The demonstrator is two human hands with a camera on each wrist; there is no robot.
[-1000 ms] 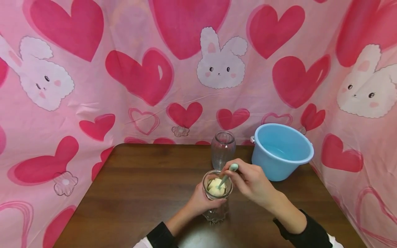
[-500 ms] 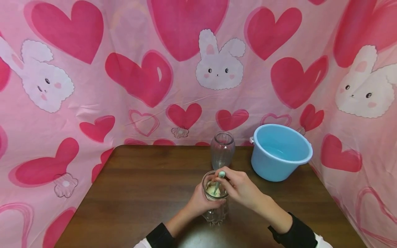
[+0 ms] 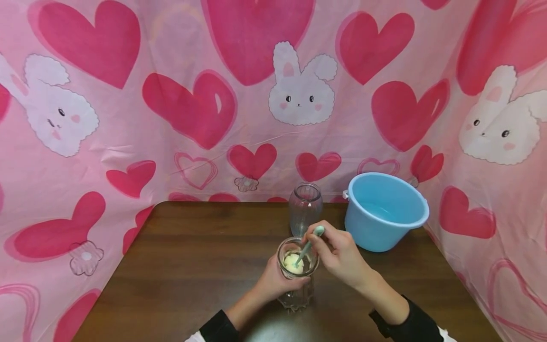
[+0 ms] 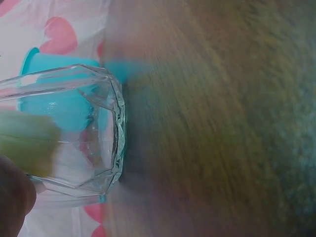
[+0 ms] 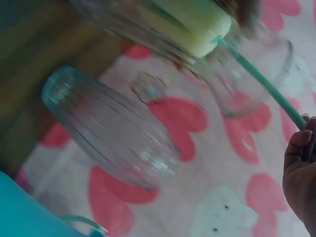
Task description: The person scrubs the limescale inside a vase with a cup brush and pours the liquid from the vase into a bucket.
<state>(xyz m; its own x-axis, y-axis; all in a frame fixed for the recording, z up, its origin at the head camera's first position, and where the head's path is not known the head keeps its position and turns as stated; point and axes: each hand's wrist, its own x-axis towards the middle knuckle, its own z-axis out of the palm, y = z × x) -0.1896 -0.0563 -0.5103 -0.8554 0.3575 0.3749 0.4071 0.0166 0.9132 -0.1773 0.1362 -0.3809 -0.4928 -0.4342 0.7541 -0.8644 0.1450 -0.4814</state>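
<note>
My left hand grips a clear glass vase around its upper part, below the rim. Inside the vase is a pale yellow sponge head, fixed to the end of a thin green handle. My right hand pinches the handle near its upper end, just right of the rim. The left wrist view shows the sponge through the glass, above the faceted base of the vase. In the right wrist view, the handle slants from the sponge to my right fingers.
A second ribbed glass vase stands upright just behind my hands. To its right, a light blue bucket sits at the back right of the dark wooden table. A pink cloth with hearts and rabbits hangs around the table.
My right hand first moved left and down with the handle, the sponge going deeper, then back up and right. My left hand keeps its grip on the vase.
</note>
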